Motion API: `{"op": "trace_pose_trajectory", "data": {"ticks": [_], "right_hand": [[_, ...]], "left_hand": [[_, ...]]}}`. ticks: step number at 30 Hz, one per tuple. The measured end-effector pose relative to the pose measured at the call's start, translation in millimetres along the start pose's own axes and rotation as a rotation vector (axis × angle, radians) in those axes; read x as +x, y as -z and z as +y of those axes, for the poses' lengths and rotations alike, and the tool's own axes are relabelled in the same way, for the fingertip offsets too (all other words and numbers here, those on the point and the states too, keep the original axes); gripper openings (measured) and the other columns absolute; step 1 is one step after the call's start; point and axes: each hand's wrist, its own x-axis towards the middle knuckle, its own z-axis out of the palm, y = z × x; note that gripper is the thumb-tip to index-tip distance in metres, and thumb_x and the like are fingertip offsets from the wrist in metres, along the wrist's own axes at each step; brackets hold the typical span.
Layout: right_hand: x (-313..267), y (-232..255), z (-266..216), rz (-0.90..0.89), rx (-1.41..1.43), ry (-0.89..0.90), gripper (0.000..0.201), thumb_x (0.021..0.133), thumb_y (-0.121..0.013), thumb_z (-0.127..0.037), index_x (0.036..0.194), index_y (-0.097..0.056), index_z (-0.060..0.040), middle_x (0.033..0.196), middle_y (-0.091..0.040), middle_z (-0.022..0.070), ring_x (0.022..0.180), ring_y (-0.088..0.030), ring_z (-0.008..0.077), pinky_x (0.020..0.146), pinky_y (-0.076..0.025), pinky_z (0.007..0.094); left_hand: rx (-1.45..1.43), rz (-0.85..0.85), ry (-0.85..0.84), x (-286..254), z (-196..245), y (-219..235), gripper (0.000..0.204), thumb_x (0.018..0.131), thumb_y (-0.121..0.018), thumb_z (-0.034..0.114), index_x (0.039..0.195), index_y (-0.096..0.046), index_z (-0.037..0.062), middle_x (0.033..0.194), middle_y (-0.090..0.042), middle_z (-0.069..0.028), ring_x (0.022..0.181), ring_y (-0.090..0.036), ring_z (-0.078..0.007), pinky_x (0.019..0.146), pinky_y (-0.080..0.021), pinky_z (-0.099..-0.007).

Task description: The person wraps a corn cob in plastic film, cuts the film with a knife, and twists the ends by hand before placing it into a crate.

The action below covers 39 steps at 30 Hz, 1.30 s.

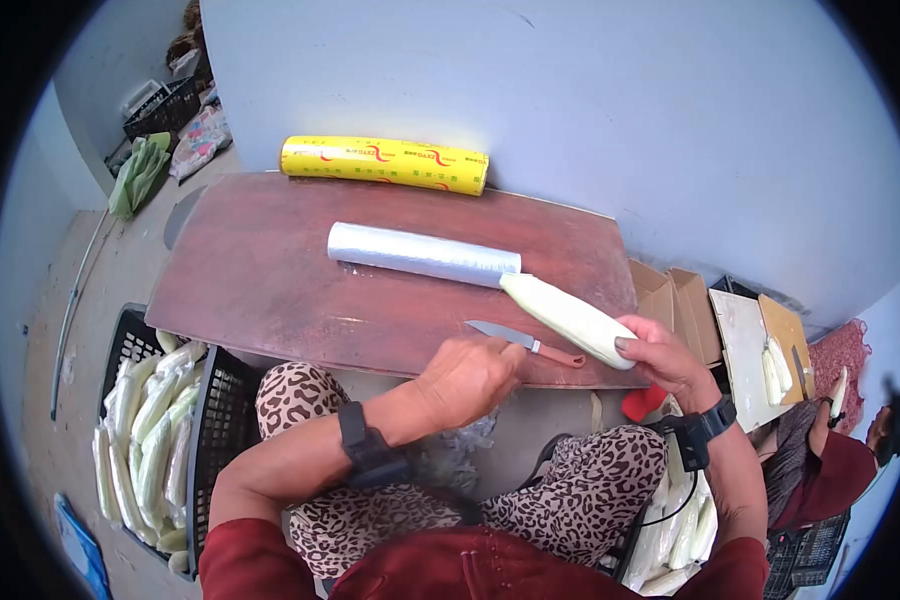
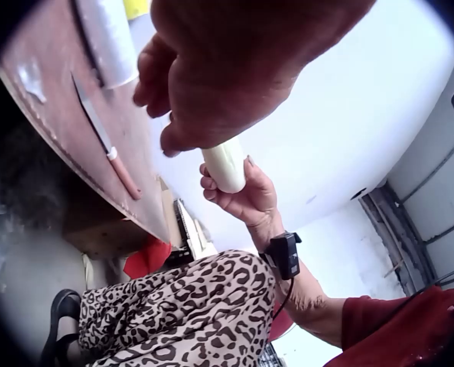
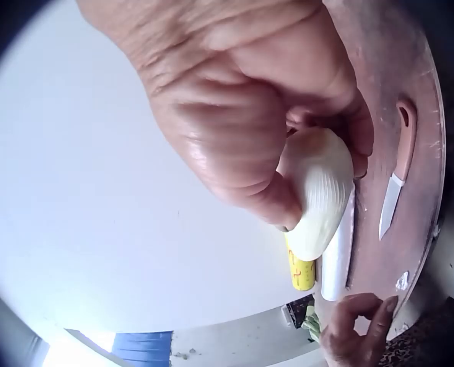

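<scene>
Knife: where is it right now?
In the head view, the knife lies on the table right of centre, near its close edge, between the left hand and the film roll.

A knife point(image 1: 542, 349) lies on the surface point(image 1: 240, 270) before the film roll point(image 1: 425, 255). Another roll point(image 1: 385, 165) lies behind that. Vegetables point(image 1: 152, 450) lie in the left basket point(image 1: 220, 425).

We list one pale, elongated vegetable point(image 1: 562, 316), held near one end in the right hand point(image 1: 674, 358); one left hand point(image 1: 467, 378), loosely bent, near an orange-handled knife point(image 1: 535, 346) on the table point(image 1: 250, 260). We also count one roll of clear film point(image 1: 420, 254), one yellow printed roll point(image 1: 383, 166) at the far edge, and one black crate point(image 1: 222, 425) of wrapped vegetables point(image 1: 153, 430).
</scene>
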Motion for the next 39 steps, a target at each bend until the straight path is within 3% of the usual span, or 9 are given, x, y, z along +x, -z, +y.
{"op": "trace_pose_trajectory", "data": {"ticks": [2, 6, 8, 11, 19, 24, 27, 30, 39], "right_hand": [[13, -4, -19, -0.03, -0.126, -0.017, 0.045, 0.089, -0.07, -0.025, 0.124, -0.058, 0.0023, 0.115, -0.064, 0.0076, 0.105, -0.058, 0.0107, 0.094, -0.047, 0.0271], [45, -85, -46, -0.174, -0.261, 0.04, 0.039, 0.09, -0.068, -0.026, 0.117, -0.061, 0.0021, 0.105, -0.065, 0.0041, 0.095, -0.057, 0.0092, 0.083, -0.047, 0.0254], [54, -110, -58, -0.259, -0.321, 0.055, 0.04, 0.091, -0.068, -0.026, 0.117, -0.061, 0.0025, 0.104, -0.064, 0.0035, 0.095, -0.057, 0.0089, 0.081, -0.047, 0.025], [78, -133, -67, -0.319, -0.315, 0.1, 0.043, 0.091, -0.069, -0.029, 0.119, -0.061, 0.0019, 0.106, -0.063, 0.003, 0.094, -0.056, 0.0087, 0.08, -0.048, 0.0249], [116, -130, -58, 0.179, -0.214, 0.147, 0.049, 0.091, -0.07, -0.036, 0.127, -0.058, -0.0043, 0.114, -0.062, 0.005, 0.095, -0.061, 0.0125, 0.08, -0.05, 0.0277], [142, -121, -11, 0.392, -0.889, 0.379, 0.027, 0.089, -0.066, -0.013, 0.112, -0.064, 0.0011, 0.107, -0.067, 0.0165, 0.089, -0.066, 0.0248, 0.08, -0.053, 0.0373], [159, -111, 2, 0.296, -0.798, 0.403, 0.022, 0.089, -0.064, -0.011, 0.108, -0.066, -0.0011, 0.098, -0.069, 0.0169, 0.088, -0.067, 0.0263, 0.079, -0.053, 0.0383], [157, -107, -1, 0.164, -0.772, 0.089, 0.018, 0.089, -0.063, -0.009, 0.105, -0.067, -0.001, 0.094, -0.069, 0.0203, 0.088, -0.068, 0.0299, 0.08, -0.053, 0.04], [160, -106, 26, 0.138, -1.311, 0.254, 0.021, 0.094, -0.053, -0.012, 0.109, -0.066, -0.0042, 0.091, -0.068, 0.0245, 0.091, -0.066, 0.0411, 0.078, -0.052, 0.0499]], "left_hand": [[0.034, 0.502, -0.121, -1, 1, 1, 0.059, 0.072, -0.08, 0.021, 0.122, -0.052, 0.005, 0.126, -0.053, -0.0194, 0.123, -0.05, -0.0368, 0.101, -0.04, -0.0456], [0.326, 0.87, -0.324, -56, -26, 37, 0.055, 0.069, -0.081, 0.02, 0.114, -0.054, 0.0026, 0.115, -0.057, -0.019, 0.109, -0.056, -0.0395, 0.087, -0.048, -0.0441], [0.438, 0.87, -0.351, -60, -35, 46, 0.052, 0.069, -0.081, 0.019, 0.111, -0.055, 0.0027, 0.109, -0.06, -0.02, 0.103, -0.06, -0.0402, 0.082, -0.051, -0.0442], [0.208, 0.375, -0.132, -56, -55, 60, 0.052, 0.069, -0.082, 0.019, 0.11, -0.055, 0.0046, 0.101, -0.065, -0.0196, 0.095, -0.064, -0.0392, 0.082, -0.051, -0.046], [-0.195, 0.557, 0.048, -36, -128, 58, 0.046, 0.074, -0.079, 0.018, 0.111, -0.057, 0.0032, 0.103, -0.069, -0.0209, 0.098, -0.066, -0.039, 0.084, -0.052, -0.0443], [-0.094, 0.515, 0.089, -30, -148, 51, 0.038, 0.075, -0.074, 0.017, 0.107, -0.059, 0.0043, 0.103, -0.069, -0.0206, 0.098, -0.065, -0.0398, 0.085, -0.052, -0.0459], [0.031, 0.427, 0.04, -20, -153, 41, 0.04, 0.073, -0.075, 0.017, 0.108, -0.059, 0.0048, 0.104, -0.068, -0.0207, 0.099, -0.065, -0.0393, 0.086, -0.052, -0.0458], [0.138, 0.383, -0.039, -7, -160, 32, 0.042, 0.071, -0.075, 0.017, 0.108, -0.06, 0.0048, 0.104, -0.068, -0.021, 0.099, -0.065, -0.0391, 0.087, -0.051, -0.0457], [0.141, 0.347, 0.051, -3, -170, 32, 0.043, 0.071, -0.076, 0.02, 0.108, -0.06, 0.0046, 0.106, -0.068, -0.0199, 0.101, -0.064, -0.039, 0.088, -0.051, -0.0461]]}}
